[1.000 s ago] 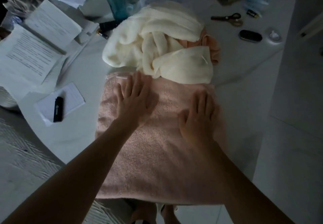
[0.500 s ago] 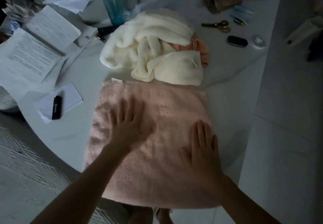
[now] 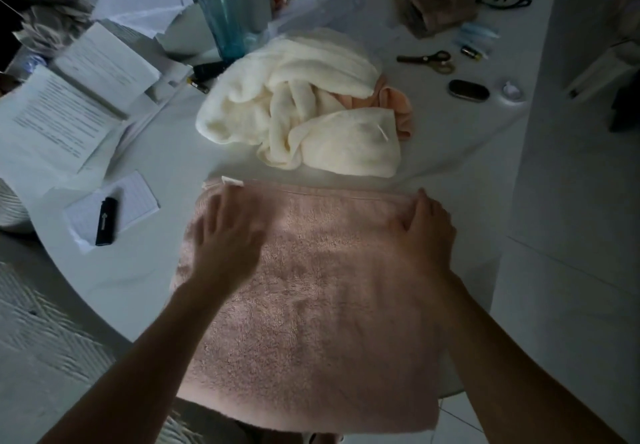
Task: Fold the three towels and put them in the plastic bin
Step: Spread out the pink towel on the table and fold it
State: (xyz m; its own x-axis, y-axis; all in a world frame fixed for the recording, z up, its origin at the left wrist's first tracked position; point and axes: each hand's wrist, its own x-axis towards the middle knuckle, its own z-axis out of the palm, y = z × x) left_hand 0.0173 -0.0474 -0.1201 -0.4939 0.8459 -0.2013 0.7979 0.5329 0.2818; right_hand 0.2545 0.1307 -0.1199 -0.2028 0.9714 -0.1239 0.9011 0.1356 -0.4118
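Both arms extended; left hand [image 3: 227, 235] flat, fingers spread, blurred, on folded pink terry towel [image 3: 311, 305]. Right hand [image 3: 427, 232] open, fingers together, at its far right corner. Crumpled cream towel [image 3: 298, 107] beyond fingertips.

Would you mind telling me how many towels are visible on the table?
3: the pink towel lies flat under both hands, the cream towel is crumpled behind it, and the peach towel is mostly hidden under the cream one.

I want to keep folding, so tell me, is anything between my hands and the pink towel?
Nothing visible. The left hand and right hand already lie flat on the pink towel near its far edge. The cream towel sits beyond that edge, clear of both hands.
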